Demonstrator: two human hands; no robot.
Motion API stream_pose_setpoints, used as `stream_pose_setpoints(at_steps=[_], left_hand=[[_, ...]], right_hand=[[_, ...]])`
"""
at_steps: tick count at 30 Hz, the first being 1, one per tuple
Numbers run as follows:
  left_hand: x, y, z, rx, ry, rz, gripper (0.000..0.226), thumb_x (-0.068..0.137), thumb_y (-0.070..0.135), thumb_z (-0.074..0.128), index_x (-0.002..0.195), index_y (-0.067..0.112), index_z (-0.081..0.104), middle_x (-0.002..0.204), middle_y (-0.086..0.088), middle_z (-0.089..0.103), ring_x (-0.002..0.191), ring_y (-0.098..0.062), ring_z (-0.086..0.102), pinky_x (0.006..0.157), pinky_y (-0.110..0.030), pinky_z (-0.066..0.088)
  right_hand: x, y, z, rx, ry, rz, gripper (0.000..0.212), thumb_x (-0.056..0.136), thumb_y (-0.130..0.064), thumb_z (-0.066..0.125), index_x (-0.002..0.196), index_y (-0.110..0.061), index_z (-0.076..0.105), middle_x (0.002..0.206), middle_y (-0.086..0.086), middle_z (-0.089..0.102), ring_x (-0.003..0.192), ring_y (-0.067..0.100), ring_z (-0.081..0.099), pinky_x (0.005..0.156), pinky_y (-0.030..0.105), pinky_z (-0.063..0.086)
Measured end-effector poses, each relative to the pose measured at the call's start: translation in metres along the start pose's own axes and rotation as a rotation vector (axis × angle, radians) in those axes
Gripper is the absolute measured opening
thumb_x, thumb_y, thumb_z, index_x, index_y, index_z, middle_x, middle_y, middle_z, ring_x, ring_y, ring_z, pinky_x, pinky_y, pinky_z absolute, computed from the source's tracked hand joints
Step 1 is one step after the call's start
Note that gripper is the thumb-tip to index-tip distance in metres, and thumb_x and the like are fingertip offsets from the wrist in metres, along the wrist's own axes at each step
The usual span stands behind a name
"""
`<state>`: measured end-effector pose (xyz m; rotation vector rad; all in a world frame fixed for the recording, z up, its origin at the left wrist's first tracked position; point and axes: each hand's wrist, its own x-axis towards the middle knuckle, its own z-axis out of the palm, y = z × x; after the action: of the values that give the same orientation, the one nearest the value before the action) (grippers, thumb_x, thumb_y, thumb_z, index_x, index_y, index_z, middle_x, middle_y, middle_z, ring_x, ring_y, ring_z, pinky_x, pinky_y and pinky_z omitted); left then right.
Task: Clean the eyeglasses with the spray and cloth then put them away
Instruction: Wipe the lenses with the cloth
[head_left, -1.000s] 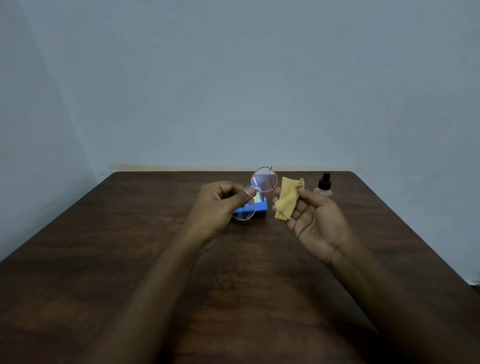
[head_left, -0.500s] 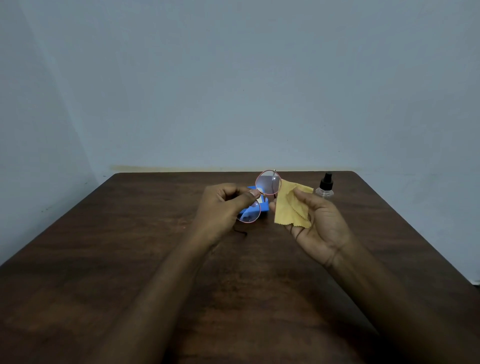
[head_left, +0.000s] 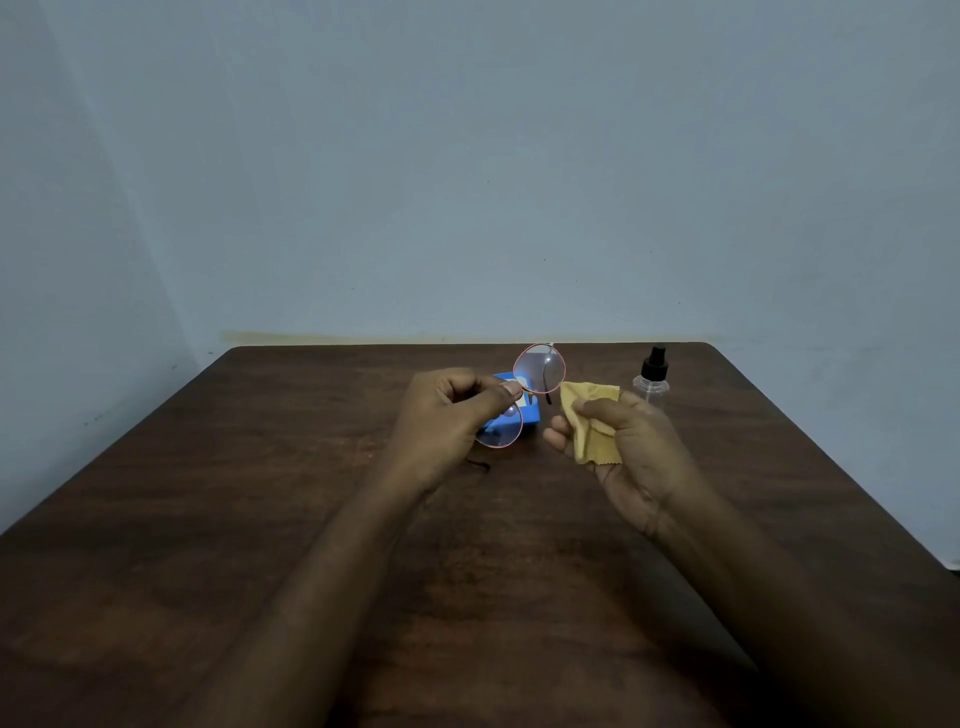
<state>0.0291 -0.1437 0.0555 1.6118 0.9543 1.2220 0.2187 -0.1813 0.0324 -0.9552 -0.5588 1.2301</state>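
A person's two bare arms reach over a dark wooden table (head_left: 260, 519) toward a small blue box (head_left: 527, 415) lying near the far edge.

The left hand (head_left: 447, 421) hovers just left of the box and pinches round, thin-rimmed glasses (head_left: 537, 369) near the bridge, with the thumb on top and the fingers curled beneath. The glasses are held in the air in front of the box. Their long axis runs on a steep diagonal: one lens is low and overlaps the box's near left corner, and the other is high, above the box's far right corner. A dark temple arm hangs down behind the upper lens. A second temple tip shows below the left hand.

The right hand (head_left: 634, 447), just right of the box, grips a folded yellow cloth (head_left: 592, 421) between thumb and fingers. The cloth's top corner is just beside the upper lens; whether they touch cannot be told.

A clear spray bottle (head_left: 652, 376) with a black cap stands upright well to the right of the box, close to the far edge. A pale wall rises beyond that edge. Wide stretches of wood spread left of the box and from it toward the viewer, crossed only by the forearms.
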Motion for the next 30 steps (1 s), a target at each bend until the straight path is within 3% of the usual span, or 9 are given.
stream_pose_setpoints(at_steps=[5, 8, 12, 16, 20, 22, 25, 28, 30], left_hand=[[0.0, 0.0, -0.001, 0.005, 0.0, 0.005, 0.018, 0.093, 0.022, 0.08, 0.075, 0.019, 0.085, 0.08, -0.003, 0.08, 0.086, -0.023, 0.076, 0.065, -0.022, 0.056], [-0.001, 0.001, 0.0, -0.002, -0.019, 0.005, 0.022, 0.093, 0.02, 0.08, 0.072, 0.023, 0.084, 0.078, -0.002, 0.08, 0.076, -0.011, 0.075, 0.059, -0.018, 0.054], [-0.002, 0.001, 0.0, -0.013, -0.032, 0.007, 0.023, 0.094, 0.018, 0.079, 0.072, 0.022, 0.084, 0.078, 0.001, 0.08, 0.076, -0.004, 0.075, 0.055, -0.015, 0.052], [-0.001, 0.001, -0.001, 0.001, -0.011, -0.001, 0.02, 0.094, 0.013, 0.077, 0.075, 0.013, 0.084, 0.079, -0.003, 0.08, 0.08, -0.008, 0.075, 0.058, -0.016, 0.053], [0.002, -0.002, -0.001, 0.009, 0.01, 0.006, 0.02, 0.094, 0.011, 0.076, 0.075, 0.005, 0.082, 0.078, -0.007, 0.079, 0.08, -0.009, 0.074, 0.067, -0.019, 0.055], [0.001, -0.002, -0.001, -0.002, 0.005, 0.014, 0.021, 0.094, 0.013, 0.077, 0.074, 0.005, 0.081, 0.076, -0.006, 0.079, 0.079, -0.008, 0.074, 0.069, -0.018, 0.055], [0.001, -0.001, -0.002, -0.001, 0.008, 0.019, 0.022, 0.093, 0.016, 0.078, 0.074, 0.007, 0.082, 0.076, -0.008, 0.079, 0.078, -0.011, 0.073, 0.067, -0.019, 0.054], [0.002, -0.001, -0.003, 0.001, 0.008, 0.017, 0.022, 0.093, 0.013, 0.077, 0.072, 0.007, 0.081, 0.073, 0.0, 0.079, 0.082, -0.009, 0.076, 0.064, -0.014, 0.053], [0.001, -0.001, -0.003, 0.001, 0.009, 0.017, 0.025, 0.093, 0.014, 0.077, 0.069, 0.007, 0.08, 0.07, 0.003, 0.077, 0.086, -0.012, 0.077, 0.067, -0.013, 0.053]], right_hand=[[0.003, 0.001, -0.003, 0.006, -0.003, 0.043, 0.031, 0.107, -0.012, 0.043, 0.122, 0.007, 0.063, 0.095, 0.022, 0.079, 0.081, 0.032, 0.08, 0.071, 0.046, 0.066], [0.003, 0.0, -0.004, -0.018, -0.019, 0.032, 0.029, 0.105, -0.012, 0.049, 0.12, 0.007, 0.066, 0.096, 0.022, 0.079, 0.08, 0.031, 0.079, 0.07, 0.044, 0.066], [0.002, -0.004, -0.005, -0.093, -0.018, -0.026, 0.01, 0.101, -0.004, 0.061, 0.107, -0.001, 0.068, 0.085, 0.016, 0.077, 0.07, 0.023, 0.076, 0.072, 0.046, 0.067], [-0.002, -0.005, -0.002, -0.256, -0.016, -0.109, 0.014, 0.096, 0.001, 0.07, 0.109, -0.003, 0.07, 0.1, 0.013, 0.075, 0.077, 0.02, 0.077, 0.068, 0.041, 0.067], [-0.002, -0.01, -0.004, 0.006, -0.103, 0.101, 0.032, 0.096, 0.008, 0.059, 0.128, 0.006, 0.06, 0.122, 0.026, 0.069, 0.097, 0.032, 0.074, 0.072, 0.048, 0.067], [0.0, -0.011, -0.006, 0.02, -0.148, 0.15, 0.043, 0.094, 0.011, 0.049, 0.137, 0.009, 0.055, 0.134, 0.033, 0.063, 0.101, 0.038, 0.072, 0.076, 0.049, 0.067], [0.0, -0.011, -0.007, -0.238, -0.13, -0.003, 0.049, 0.09, 0.021, 0.046, 0.131, -0.003, 0.058, 0.126, 0.028, 0.068, 0.09, 0.033, 0.075, 0.065, 0.039, 0.062], [0.002, -0.01, -0.01, -0.635, -0.093, -0.191, 0.042, 0.091, 0.011, 0.063, 0.12, -0.021, 0.064, 0.108, 0.012, 0.078, 0.088, 0.025, 0.073, 0.068, 0.037, 0.055], [0.001, -0.007, -0.007, -0.507, -0.054, -0.15, 0.026, 0.095, 0.005, 0.068, 0.113, -0.014, 0.066, 0.102, 0.015, 0.079, 0.081, 0.026, 0.075, 0.065, 0.037, 0.056]])
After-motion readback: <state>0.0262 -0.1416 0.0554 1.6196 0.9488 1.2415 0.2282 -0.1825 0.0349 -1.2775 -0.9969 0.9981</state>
